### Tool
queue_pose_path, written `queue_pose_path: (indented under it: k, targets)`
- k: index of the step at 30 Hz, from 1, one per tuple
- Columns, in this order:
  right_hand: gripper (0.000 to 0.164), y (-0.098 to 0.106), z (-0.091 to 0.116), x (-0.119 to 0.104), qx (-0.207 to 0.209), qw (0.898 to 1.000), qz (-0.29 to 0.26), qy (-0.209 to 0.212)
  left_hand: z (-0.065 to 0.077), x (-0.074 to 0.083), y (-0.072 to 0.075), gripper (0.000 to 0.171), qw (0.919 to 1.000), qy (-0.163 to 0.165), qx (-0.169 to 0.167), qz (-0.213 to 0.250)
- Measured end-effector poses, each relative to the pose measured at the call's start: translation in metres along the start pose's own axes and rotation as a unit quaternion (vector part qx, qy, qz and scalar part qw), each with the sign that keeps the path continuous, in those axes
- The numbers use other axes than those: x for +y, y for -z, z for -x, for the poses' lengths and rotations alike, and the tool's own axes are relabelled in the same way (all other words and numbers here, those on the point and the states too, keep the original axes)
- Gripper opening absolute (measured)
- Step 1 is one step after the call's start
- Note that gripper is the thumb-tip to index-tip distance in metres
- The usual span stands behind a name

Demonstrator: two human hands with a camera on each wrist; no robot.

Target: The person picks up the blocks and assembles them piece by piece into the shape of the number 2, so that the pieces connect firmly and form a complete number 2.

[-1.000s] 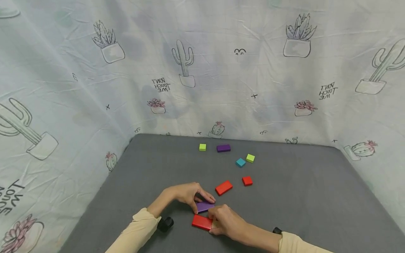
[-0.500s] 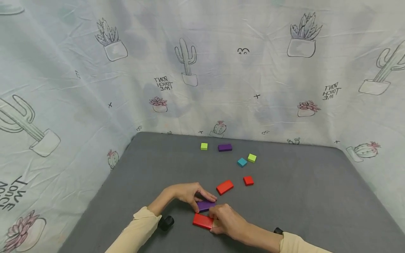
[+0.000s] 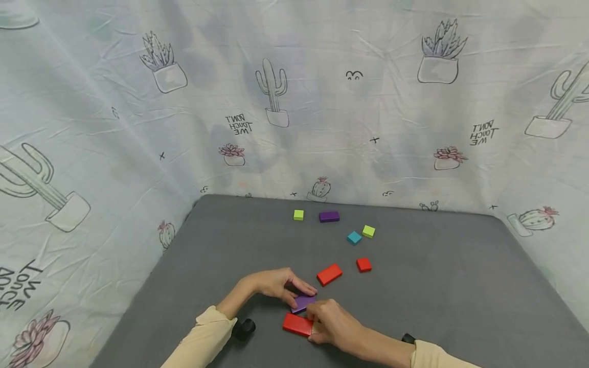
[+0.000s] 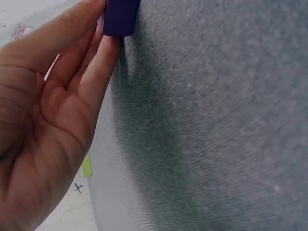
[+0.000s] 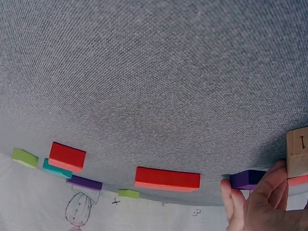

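My left hand [image 3: 276, 282] holds a purple block [image 3: 302, 303] between thumb and fingers; its dark end also shows at the top of the left wrist view. Just nearer to me lies a red block [image 3: 296, 324] on the table. My right hand [image 3: 338, 327] pinches a small bare-wood block [image 5: 297, 153] at the red block's right end. A dark mark like a "1" is on the wooden face. In the head view the right fingers hide most of the wood and the purple block's right end. Whether the purple block touches the red one, I cannot tell.
Farther off on the grey table [image 3: 428, 286] lie a red oblong block [image 3: 329, 275], a smaller red block [image 3: 364, 265], a teal block [image 3: 354, 238], two lime blocks, one near the teal [image 3: 368, 231], and another purple block [image 3: 329, 217]. Printed cloth [image 3: 313, 102] hangs behind.
The purple block has turned slightly in my left hand, and the left thumb has shifted a little to the right along it. My right hand stays on the wooden block. The head view has shifted slightly.
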State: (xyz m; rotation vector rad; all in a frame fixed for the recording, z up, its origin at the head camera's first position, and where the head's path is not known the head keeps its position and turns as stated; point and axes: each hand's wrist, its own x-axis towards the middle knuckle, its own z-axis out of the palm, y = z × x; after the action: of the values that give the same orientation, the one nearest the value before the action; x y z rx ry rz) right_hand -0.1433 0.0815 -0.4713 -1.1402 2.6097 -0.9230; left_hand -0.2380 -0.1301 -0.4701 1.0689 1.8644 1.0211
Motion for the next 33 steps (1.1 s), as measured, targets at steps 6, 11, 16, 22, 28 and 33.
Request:
queue_pose_path:
  k: [6, 11, 16, 22, 28, 33]
  targets:
    - [0.03, 0.002, 0.001, 0.002, 0.006, 1.0, -0.006, 0.011, -0.003, 0.001, 0.0, 0.051, 0.9996, 0.01, 0.025, -0.004]
    - [0.03, 0.004, 0.002, 0.003, 0.006, 1.0, -0.011, 0.007, -0.003, 0.004, -0.001, 0.051, 0.9989, 0.008, 0.046, -0.008]
    - [0.031, 0.004, 0.001, 0.001, -0.004, 1.0, -0.01, -0.001, 0.015, 0.02, -0.017, 0.034, 0.9713, 0.002, 0.139, -0.193]
    - [0.031, 0.002, -0.001, -0.001, -0.007, 1.0, -0.01, -0.011, 0.032, 0.034, -0.046, 0.021, 0.9282, 0.038, 0.211, -0.304]
    - [0.031, 0.001, -0.001, -0.002, -0.008, 1.0, -0.007, -0.018, 0.036, 0.039, -0.059, 0.018, 0.9194, 0.053, 0.231, -0.314]
    - [0.032, 0.002, -0.002, 0.002, -0.006, 1.0, 0.008, -0.002, 0.035, 0.042, -0.065, 0.016, 0.913, 0.054, 0.25, -0.318]
